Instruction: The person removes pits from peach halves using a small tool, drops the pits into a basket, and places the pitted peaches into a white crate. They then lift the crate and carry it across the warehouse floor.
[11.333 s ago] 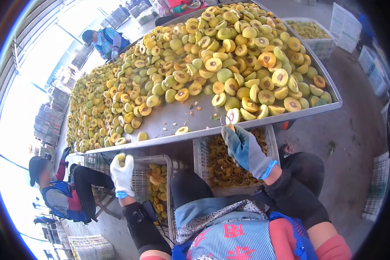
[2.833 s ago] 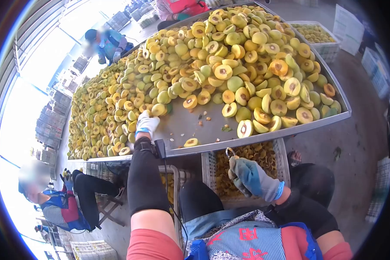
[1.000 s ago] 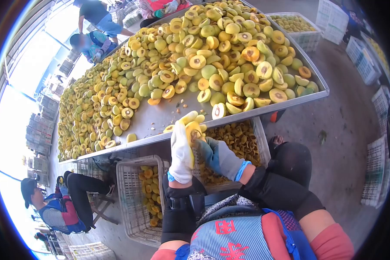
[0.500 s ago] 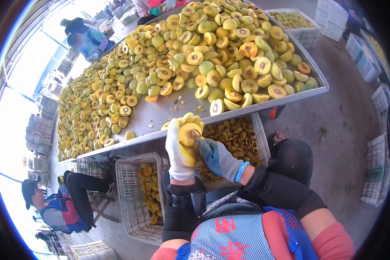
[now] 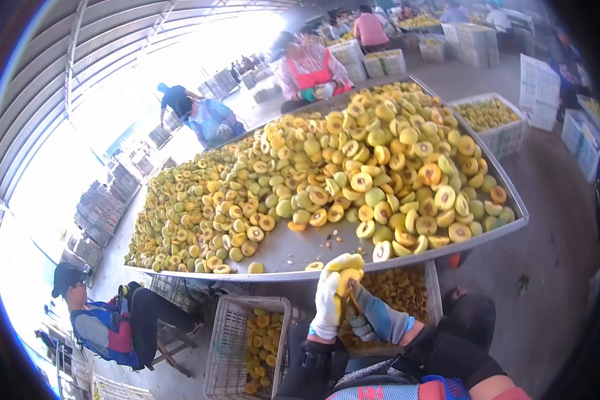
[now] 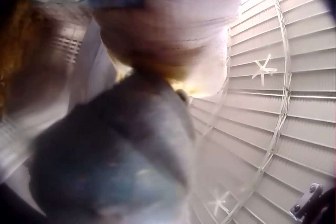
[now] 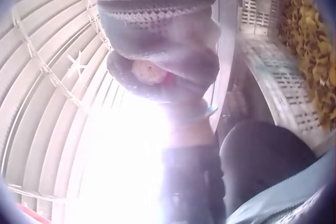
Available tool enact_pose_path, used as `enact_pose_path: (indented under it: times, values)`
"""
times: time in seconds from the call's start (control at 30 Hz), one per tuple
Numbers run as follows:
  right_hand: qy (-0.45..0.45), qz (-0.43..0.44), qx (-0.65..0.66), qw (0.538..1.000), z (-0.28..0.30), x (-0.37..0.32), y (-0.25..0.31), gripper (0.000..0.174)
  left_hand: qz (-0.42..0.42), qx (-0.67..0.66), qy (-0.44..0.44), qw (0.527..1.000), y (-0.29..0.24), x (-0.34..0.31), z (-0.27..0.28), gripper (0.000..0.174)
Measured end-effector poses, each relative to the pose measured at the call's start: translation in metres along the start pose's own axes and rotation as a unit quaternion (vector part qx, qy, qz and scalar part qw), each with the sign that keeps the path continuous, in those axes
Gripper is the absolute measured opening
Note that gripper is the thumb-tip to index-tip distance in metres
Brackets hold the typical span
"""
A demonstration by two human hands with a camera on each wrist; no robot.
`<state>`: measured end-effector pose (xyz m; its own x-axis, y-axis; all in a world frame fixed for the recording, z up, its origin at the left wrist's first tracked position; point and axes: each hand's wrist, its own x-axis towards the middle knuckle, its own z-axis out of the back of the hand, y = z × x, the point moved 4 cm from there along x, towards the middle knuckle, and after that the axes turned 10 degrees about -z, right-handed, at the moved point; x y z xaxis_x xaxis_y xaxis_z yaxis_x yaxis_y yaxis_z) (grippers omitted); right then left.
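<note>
Done reaching over the counter (image 5: 280, 250), now gripping a fruit half (image 5: 346, 281) in the left hand (image 5: 328, 303) by the near edge. Got a likely tool handle (image 7: 149, 71) clamped in the right hand (image 5: 380, 317), close against it. Probably down to pit-scooping now.

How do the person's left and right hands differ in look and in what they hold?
The left hand wears a white glove stained yellow; the right hand wears a blue and grey one. The left hand holds a piece of fruit, while the right hand grips a tool, its rounded end showing in the right wrist view. Both are gloved and close together by the table's near edge.
</note>
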<state>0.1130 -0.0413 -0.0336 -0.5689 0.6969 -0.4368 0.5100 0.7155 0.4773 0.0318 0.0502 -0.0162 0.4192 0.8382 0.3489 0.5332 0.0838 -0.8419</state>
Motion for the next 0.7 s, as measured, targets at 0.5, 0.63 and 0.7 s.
enact_pose_path:
  times: [0.5,0.63,0.7]
  values:
    - [-0.189,0.023,-0.124,0.974,-0.008,-0.023,-0.002,0.060,0.092,0.151,-0.050,0.983,0.003,-0.001,-0.014,0.034]
    - [-0.040,-0.031,-0.028,0.998,-0.004,-0.019,-0.008,0.060,0.115,0.034,-0.118,0.986,0.000,-0.006,-0.027,0.042]
    - [0.038,-0.067,-0.015,0.997,0.006,-0.019,-0.011,0.060,0.154,0.022,-0.058,0.986,-0.004,-0.005,-0.025,0.045]
